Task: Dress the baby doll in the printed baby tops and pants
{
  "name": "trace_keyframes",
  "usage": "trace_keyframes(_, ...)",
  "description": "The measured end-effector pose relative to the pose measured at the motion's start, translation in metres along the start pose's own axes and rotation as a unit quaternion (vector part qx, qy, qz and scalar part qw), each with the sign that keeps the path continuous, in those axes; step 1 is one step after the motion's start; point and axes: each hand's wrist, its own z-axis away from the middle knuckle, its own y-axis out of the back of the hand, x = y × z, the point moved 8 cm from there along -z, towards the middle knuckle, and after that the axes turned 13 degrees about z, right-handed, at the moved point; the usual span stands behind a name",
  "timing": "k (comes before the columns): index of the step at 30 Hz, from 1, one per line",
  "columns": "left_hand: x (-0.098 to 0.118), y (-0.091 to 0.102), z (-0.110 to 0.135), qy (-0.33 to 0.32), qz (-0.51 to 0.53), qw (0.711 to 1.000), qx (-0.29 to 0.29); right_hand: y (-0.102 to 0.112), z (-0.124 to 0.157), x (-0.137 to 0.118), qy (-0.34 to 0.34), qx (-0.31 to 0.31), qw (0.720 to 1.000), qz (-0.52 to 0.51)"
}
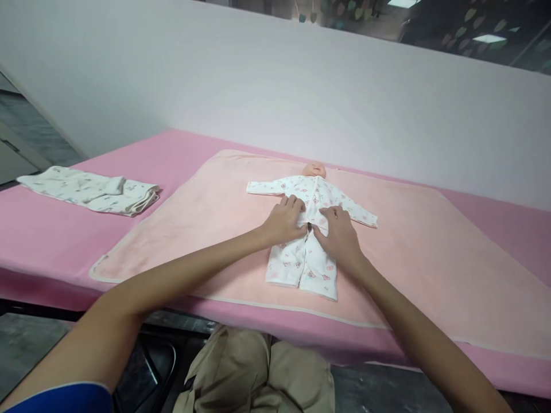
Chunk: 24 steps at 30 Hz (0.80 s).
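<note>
A baby doll (315, 169) lies on its back, dressed in a white baby romper (318, 269) with small pink prints. Its sleeves are spread to both sides and the two legs point toward me. At the romper's waist, my left hand (287, 221) is closed on the cloth, thumb and fingers pinching near the front opening. Across from it, my right hand (340, 232) pinches the other edge of the same front. Between the two thumbs a small dark gap shows. My fingers hide part of the romper's middle, so any fastener there cannot be made out.
Under the doll is a peach blanket (206, 212) spread over a pink-covered table (172, 143). A folded white printed cloth (94, 189) lies at the left. A pale wall (301, 86) stands behind the table, and a dark chair (146, 367) is below its front edge.
</note>
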Motion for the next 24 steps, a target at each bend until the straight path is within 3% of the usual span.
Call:
trace_keyframes(4,0.015,-0.009,-0.031,0.025,-0.094,0.995,-0.012,-0.006,-0.046,-0.002,-0.030,-0.014,0.998,0.057)
trace_keyframes(7,0.001,0.010,-0.037,0.065,-0.054,0.996,-0.013,0.004,-0.058,0.039,-0.099,-0.029,0.994,0.023)
trace_keyframes(10,-0.055,0.054,-0.021,0.180,-0.018,0.983,0.034,0.018,-0.033,0.110,-0.202,-0.057,0.978,0.009)
trace_keyframes(13,-0.124,0.094,0.012,0.288,-0.031,0.955,0.060,0.019,0.012,0.171,-0.260,-0.139,0.955,0.023)
trace_keyframes(15,-0.159,0.105,0.033,0.329,-0.031,0.943,0.046,0.014,0.040,0.194,-0.272,-0.178,0.945,0.017)
trace_keyframes(17,-0.176,0.105,0.043,0.342,-0.035,0.938,0.041,0.011,0.053,0.201,-0.275,-0.167,0.947,0.018)
trace_keyframes(20,-0.160,0.096,0.025,0.264,-0.040,0.958,0.103,0.014,0.035,0.180,-0.228,-0.032,0.973,0.012)
trace_keyframes(22,-0.127,0.081,-0.005,0.150,-0.008,0.979,0.134,0.011,0.006,0.149,-0.173,0.050,0.983,-0.038)
trace_keyframes(24,-0.093,0.057,-0.038,0.060,0.054,0.990,0.117,-0.003,-0.029,0.116,-0.129,0.063,0.981,-0.127)
